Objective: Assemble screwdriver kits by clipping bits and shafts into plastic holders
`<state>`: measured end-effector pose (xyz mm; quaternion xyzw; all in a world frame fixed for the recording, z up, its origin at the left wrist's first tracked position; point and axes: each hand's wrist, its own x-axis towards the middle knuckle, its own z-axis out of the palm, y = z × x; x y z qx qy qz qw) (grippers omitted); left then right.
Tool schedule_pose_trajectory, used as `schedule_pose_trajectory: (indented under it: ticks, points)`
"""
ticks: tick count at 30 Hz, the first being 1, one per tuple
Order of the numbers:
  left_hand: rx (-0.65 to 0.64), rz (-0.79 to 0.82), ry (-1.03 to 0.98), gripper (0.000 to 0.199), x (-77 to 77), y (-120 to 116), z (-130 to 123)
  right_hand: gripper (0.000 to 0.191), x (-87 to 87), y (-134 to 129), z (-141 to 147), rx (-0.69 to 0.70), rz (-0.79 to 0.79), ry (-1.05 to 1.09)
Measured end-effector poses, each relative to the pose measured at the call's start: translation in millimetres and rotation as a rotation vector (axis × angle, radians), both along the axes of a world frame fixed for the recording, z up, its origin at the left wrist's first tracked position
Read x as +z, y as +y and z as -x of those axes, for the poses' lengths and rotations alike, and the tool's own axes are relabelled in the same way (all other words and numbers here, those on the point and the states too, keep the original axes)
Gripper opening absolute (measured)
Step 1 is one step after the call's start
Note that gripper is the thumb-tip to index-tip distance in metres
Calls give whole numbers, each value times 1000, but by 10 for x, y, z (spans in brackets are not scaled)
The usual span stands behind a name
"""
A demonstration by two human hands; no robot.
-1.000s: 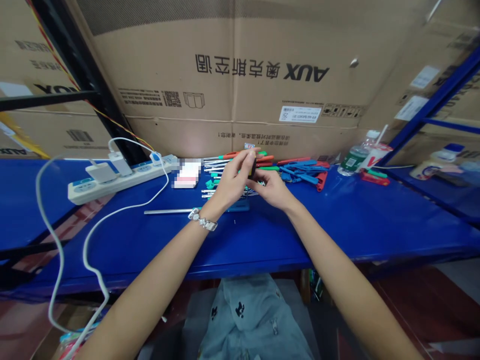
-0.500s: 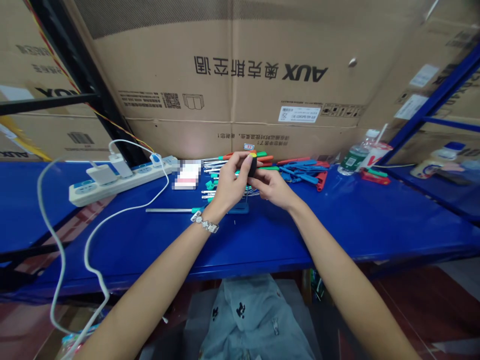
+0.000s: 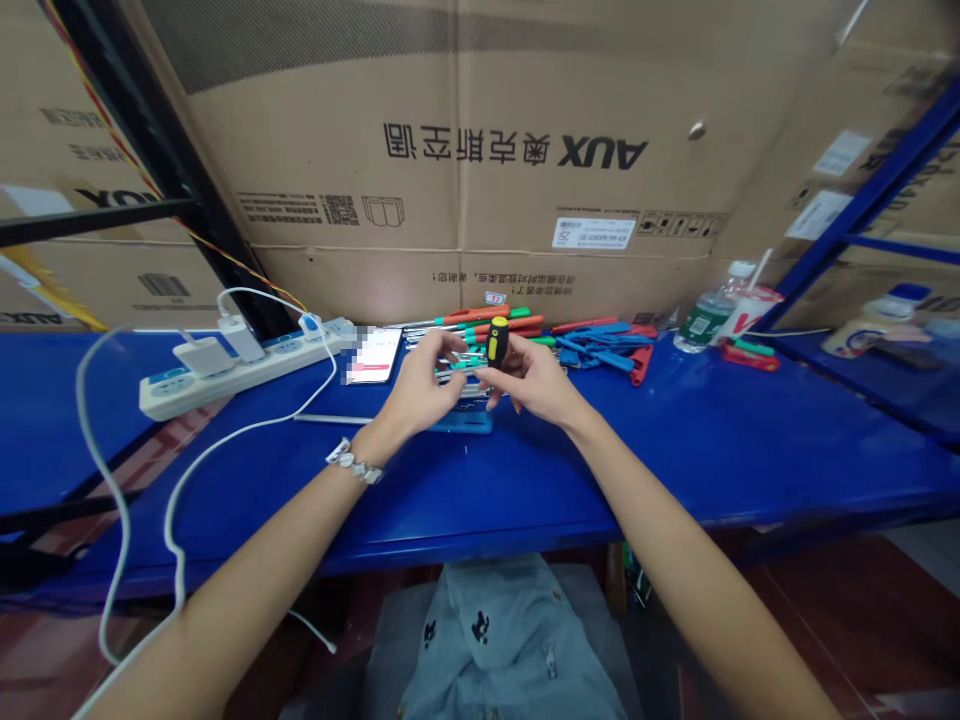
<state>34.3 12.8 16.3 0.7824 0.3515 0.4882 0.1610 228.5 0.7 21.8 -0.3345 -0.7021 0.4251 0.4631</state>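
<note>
A screwdriver with a short black and yellow handle [image 3: 497, 343] stands upright in my right hand [image 3: 536, 380], its thumb and fingers closed around the lower part. The shaft cannot be made out below the hand. To the left of it, my left hand [image 3: 421, 385] is open, with thumb and curled fingers apart and nothing seen between them. Behind and under both hands lies a pile of screwdrivers with orange and green handles [image 3: 491, 313]. A longer tool with a metal shaft [image 3: 330, 419] and a blue handle [image 3: 469, 423] lies in front of the pile, partly hidden by my left wrist.
Blue and red plastic tools [image 3: 611, 345] lie right of the pile. A phone [image 3: 377, 355] and a white power strip [image 3: 247, 370] with cables are on the left. Farther right stand a bottle [image 3: 703, 320] and a cup [image 3: 752, 305]. A large carton [image 3: 480, 200] rises behind.
My left hand has let go of the screwdriver handle and moved left. The handle now stands fully visible in my right hand, which has shifted slightly left.
</note>
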Motion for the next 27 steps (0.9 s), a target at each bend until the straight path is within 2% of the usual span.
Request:
schedule_pose_trajectory:
  ticks: [2, 5, 8, 12, 14, 19, 22, 25, 27]
  points:
    - [-182, 84, 225, 22, -86, 4, 133, 40, -23, -3, 23, -28, -8, 8]
    - [-288, 176, 411, 28, -184, -15, 179, 47, -60, -10, 67, -47, 10, 14]
    - [-293, 208, 489, 24, -229, -37, 128, 56, -79, -29, 72, -16, 78, -10]
    - [-247, 220, 456, 26, -253, -45, 103, 46, -75, -60, -15, 118, 153, 9]
    - [-247, 211, 417, 25, -272, -38, 113, 44, -73, -65, -57, 139, 147, 30]
    - [-241, 216, 365, 25, -334, -12, 118, 44, -99, -13, 5, -64, 51, 34]
    - [-230, 212, 373, 25, -347, -10, 110, 47, -136, 19, 104, -160, 59, 49]
    - [-222, 199, 392, 24, -338, -17, 105, 48, -154, 1, 142, -173, 72, 65]
    - [-218, 194, 396, 24, -332, -23, 103, 48, -140, -35, 115, -106, 90, 71]
